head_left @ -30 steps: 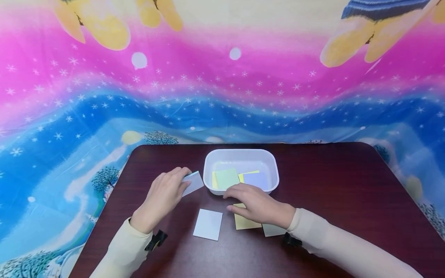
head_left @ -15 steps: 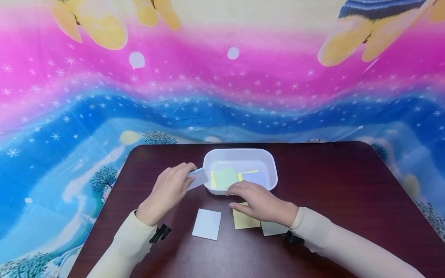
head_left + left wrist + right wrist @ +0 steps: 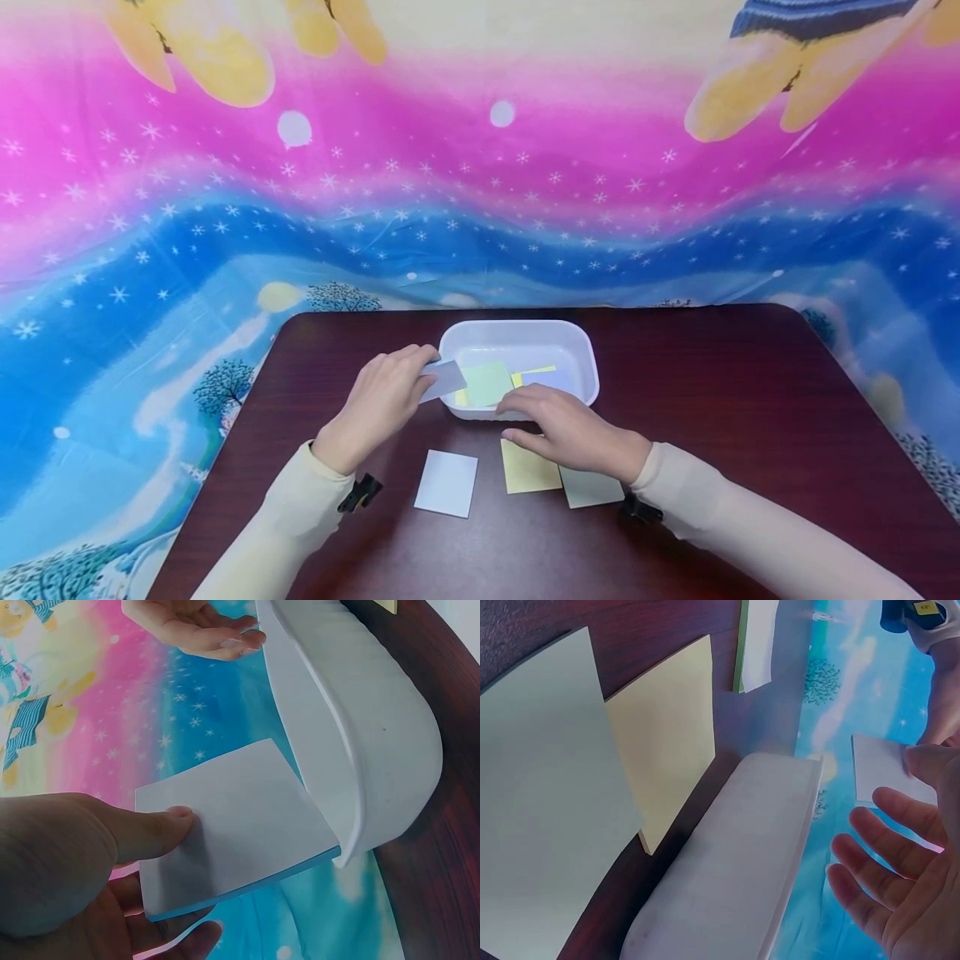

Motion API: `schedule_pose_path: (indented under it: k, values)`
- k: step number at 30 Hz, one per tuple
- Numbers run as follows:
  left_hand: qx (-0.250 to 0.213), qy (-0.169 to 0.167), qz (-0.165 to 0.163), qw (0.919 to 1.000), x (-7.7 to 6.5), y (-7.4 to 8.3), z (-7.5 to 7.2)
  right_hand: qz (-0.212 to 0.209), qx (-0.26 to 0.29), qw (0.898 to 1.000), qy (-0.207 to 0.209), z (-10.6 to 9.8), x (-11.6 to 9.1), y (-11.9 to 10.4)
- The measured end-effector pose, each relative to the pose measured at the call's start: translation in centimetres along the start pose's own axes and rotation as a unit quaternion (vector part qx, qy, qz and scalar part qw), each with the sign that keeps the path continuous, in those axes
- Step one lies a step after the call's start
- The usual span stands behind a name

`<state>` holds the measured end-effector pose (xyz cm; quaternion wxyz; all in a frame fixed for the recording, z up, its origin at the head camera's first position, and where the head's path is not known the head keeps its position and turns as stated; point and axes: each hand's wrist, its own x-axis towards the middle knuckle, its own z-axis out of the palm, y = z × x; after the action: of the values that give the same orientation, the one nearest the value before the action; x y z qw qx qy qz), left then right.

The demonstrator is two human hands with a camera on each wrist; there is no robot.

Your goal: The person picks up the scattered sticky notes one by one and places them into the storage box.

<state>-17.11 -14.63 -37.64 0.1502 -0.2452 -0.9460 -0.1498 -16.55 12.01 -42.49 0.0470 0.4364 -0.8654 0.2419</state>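
My left hand (image 3: 378, 402) pinches a pad of sticky notes (image 3: 444, 380) between thumb and fingers, at the left rim of a white plastic tub (image 3: 525, 332). In the left wrist view the held pad (image 3: 240, 817) shows a pale face and a blue side edge. Its far corner reaches the tub's rim. Over the tub's front rim hovers my right hand (image 3: 573, 429), fingers relaxed and holding nothing. Inside the tub lie a green note pad (image 3: 487, 383), a purple one (image 3: 549, 379) and yellow ones partly covered by them.
Before the tub on the dark wooden table (image 3: 697, 383) lie a white-faced pad (image 3: 446, 483), a pale yellow pad (image 3: 531, 471) and a greyish-green pad (image 3: 591, 490), the last partly under my right wrist. A patterned cloth (image 3: 480, 192) hangs behind the table.
My left hand has moved right with the sticky note pad, from beside the tub to over its left rim. The right hand has shifted slightly to the right.
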Motion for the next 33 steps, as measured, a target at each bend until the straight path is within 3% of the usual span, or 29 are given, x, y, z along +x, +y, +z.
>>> schedule_pose_path:
  k: [10,33]
  values:
    - [0.01,0.002,0.011,0.9999,1.2,0.9,0.4,0.027,-0.004,1.0,-0.01,-0.5,-0.2,0.2]
    - [0.043,-0.055,0.034,0.997,3.6,1.8,2.2,0.04,-0.01,0.999,0.014,-0.9,-1.0,1.1]
